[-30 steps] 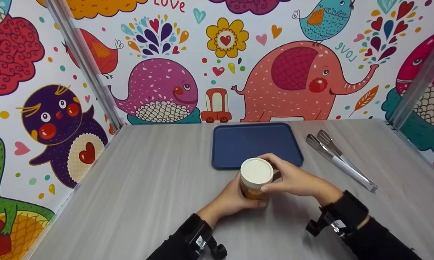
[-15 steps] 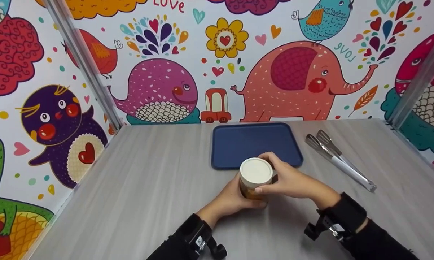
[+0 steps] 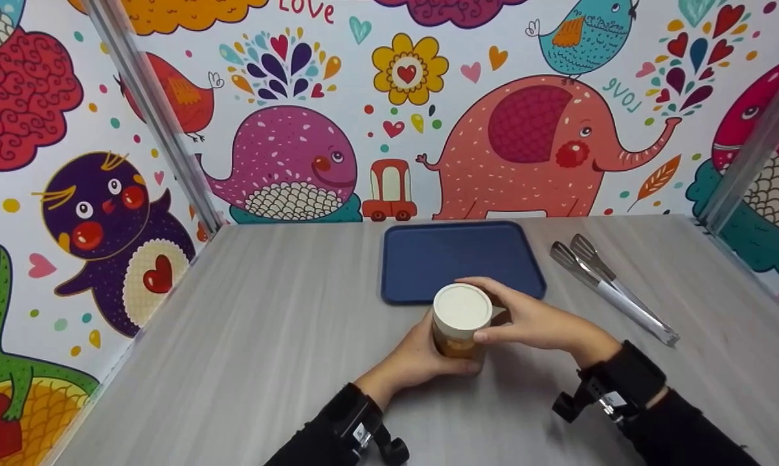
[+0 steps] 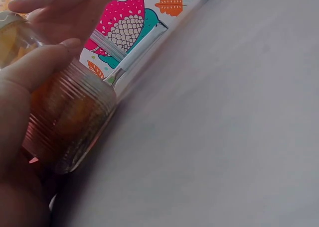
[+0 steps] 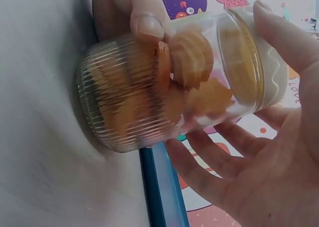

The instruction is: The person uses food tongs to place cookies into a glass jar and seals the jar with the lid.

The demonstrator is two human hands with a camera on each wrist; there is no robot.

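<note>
A clear ribbed glass jar (image 5: 192,95) stands on the table, holding several golden-brown cookies (image 5: 199,62). Its cream-white lid (image 3: 462,307) sits on top. My left hand (image 3: 421,353) grips the lower body of the jar, thumb across the near side; the left wrist view shows the glass (image 4: 75,105) behind that thumb. At the lid's rim, my right hand (image 3: 538,320) holds on with the thumb at the near edge and fingers at the far edge. In the right wrist view its other fingers are spread beside the glass.
Behind the jar lies a dark blue tray (image 3: 460,259), its front edge close to my right fingers. Metal tongs (image 3: 612,288) lie on the table to the right of the tray. Walls with cartoon animals (image 3: 292,155) bound the table at the back and left.
The right thumb shifted slightly left along the lid's rim, then back to the right, with small turns of that hand. The left hand and the jar have stayed in place.
</note>
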